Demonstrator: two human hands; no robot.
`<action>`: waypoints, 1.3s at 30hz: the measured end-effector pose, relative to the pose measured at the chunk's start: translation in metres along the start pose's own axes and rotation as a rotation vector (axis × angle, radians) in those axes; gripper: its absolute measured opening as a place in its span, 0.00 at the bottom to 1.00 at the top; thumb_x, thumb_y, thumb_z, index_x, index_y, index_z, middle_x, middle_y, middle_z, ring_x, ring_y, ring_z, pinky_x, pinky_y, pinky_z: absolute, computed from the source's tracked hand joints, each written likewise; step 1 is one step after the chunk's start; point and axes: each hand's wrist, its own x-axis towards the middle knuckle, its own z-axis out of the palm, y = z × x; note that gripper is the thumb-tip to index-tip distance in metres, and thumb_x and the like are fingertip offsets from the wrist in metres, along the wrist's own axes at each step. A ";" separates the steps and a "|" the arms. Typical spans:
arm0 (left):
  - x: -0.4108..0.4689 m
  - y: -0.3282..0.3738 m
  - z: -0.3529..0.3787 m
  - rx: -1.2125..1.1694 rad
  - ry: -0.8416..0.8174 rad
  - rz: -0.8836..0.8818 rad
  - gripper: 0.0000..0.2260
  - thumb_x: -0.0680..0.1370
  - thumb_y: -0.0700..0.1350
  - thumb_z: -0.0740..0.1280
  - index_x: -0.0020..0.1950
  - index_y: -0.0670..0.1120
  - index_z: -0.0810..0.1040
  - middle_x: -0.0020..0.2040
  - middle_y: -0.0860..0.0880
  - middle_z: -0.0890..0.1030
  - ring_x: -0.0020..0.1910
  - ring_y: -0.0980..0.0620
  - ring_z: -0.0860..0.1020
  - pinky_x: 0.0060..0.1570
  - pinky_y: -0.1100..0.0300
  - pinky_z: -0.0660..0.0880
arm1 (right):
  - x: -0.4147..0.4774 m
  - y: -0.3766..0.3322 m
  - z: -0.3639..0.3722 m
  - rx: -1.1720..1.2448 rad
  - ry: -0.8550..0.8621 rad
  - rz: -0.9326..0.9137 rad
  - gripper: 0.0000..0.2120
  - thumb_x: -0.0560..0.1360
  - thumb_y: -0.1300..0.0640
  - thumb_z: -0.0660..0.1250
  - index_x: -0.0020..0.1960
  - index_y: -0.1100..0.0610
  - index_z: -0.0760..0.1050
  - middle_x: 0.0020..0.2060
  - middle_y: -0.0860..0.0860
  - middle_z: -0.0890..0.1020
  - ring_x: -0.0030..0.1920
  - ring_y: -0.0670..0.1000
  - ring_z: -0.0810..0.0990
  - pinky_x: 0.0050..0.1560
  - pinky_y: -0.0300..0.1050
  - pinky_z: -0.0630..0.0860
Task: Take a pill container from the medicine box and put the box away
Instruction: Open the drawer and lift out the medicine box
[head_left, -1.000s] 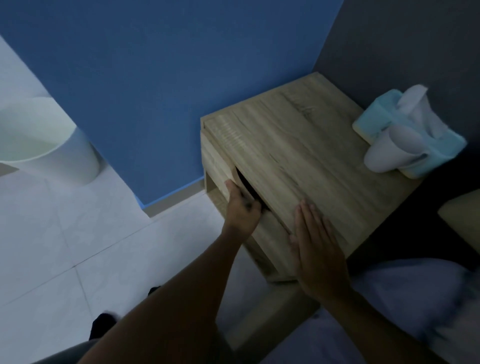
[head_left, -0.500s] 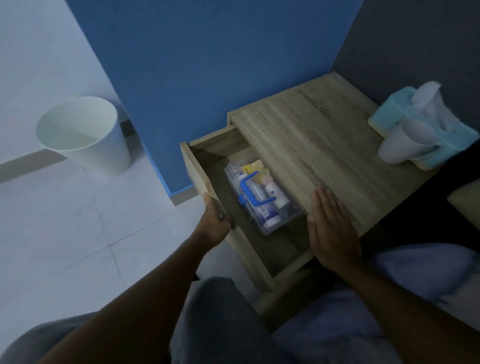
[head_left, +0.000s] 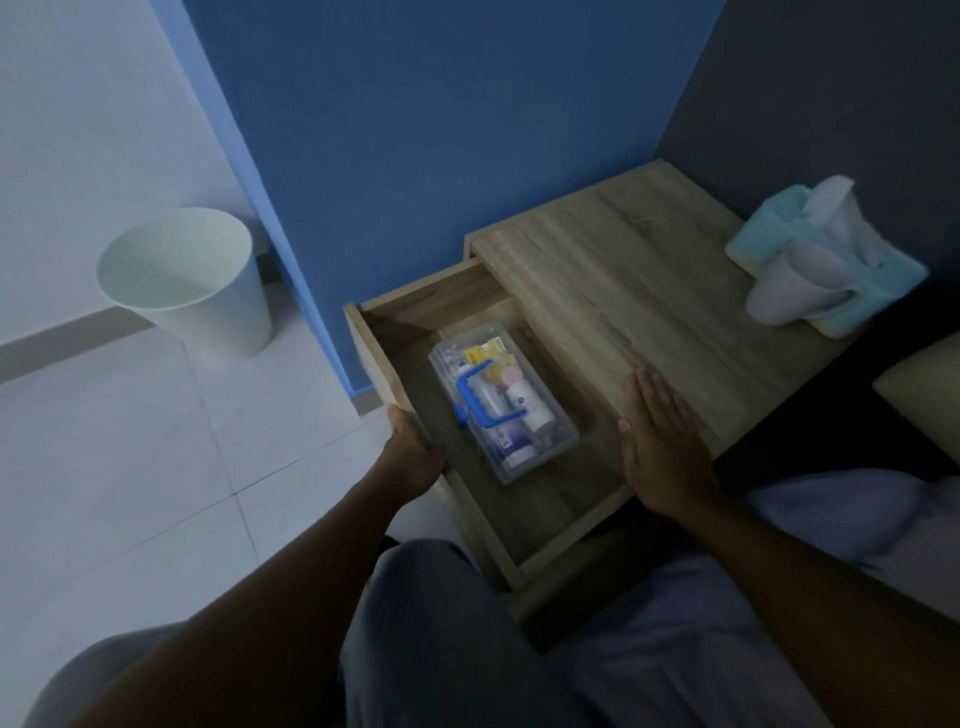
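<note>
The wooden nightstand's drawer (head_left: 540, 512) stands pulled out. Inside lies a clear plastic medicine box (head_left: 501, 400) with a blue handle on its lid; small white bottles and yellow packets show through it. My left hand (head_left: 410, 454) grips the drawer's front panel at its left edge. Flat on the nightstand top (head_left: 634, 291), just right of the drawer opening, rests my right hand (head_left: 662, 441), fingers together and holding nothing.
A light-blue tissue box (head_left: 826, 260) with tissues spilling out sits at the nightstand's far right. A white waste bin (head_left: 192, 280) stands on the tiled floor to the left, by the blue wall. My legs and a bed edge are below and to the right.
My left hand has pulled the drawer from nearly closed to wide open, revealing the medicine box. My right hand has stayed flat on the nightstand top.
</note>
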 end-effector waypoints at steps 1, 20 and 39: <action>-0.002 0.002 -0.002 0.012 0.009 0.000 0.40 0.75 0.48 0.70 0.76 0.49 0.44 0.71 0.42 0.67 0.62 0.47 0.72 0.51 0.55 0.77 | 0.000 -0.002 -0.001 -0.012 -0.025 0.018 0.29 0.81 0.56 0.54 0.79 0.65 0.57 0.79 0.61 0.60 0.80 0.60 0.57 0.78 0.57 0.55; 0.084 0.083 -0.019 0.190 0.007 0.080 0.20 0.79 0.44 0.64 0.70 0.45 0.67 0.65 0.42 0.74 0.56 0.47 0.77 0.35 0.65 0.71 | 0.022 -0.107 0.036 0.655 -0.105 0.885 0.28 0.80 0.43 0.61 0.75 0.56 0.65 0.68 0.60 0.73 0.64 0.58 0.77 0.58 0.50 0.75; 0.047 0.119 -0.078 0.188 0.249 0.044 0.24 0.75 0.54 0.70 0.65 0.43 0.69 0.59 0.42 0.78 0.55 0.43 0.78 0.51 0.51 0.78 | 0.020 -0.121 -0.015 1.222 -0.116 0.793 0.19 0.76 0.39 0.66 0.59 0.51 0.77 0.45 0.52 0.87 0.37 0.50 0.88 0.35 0.47 0.85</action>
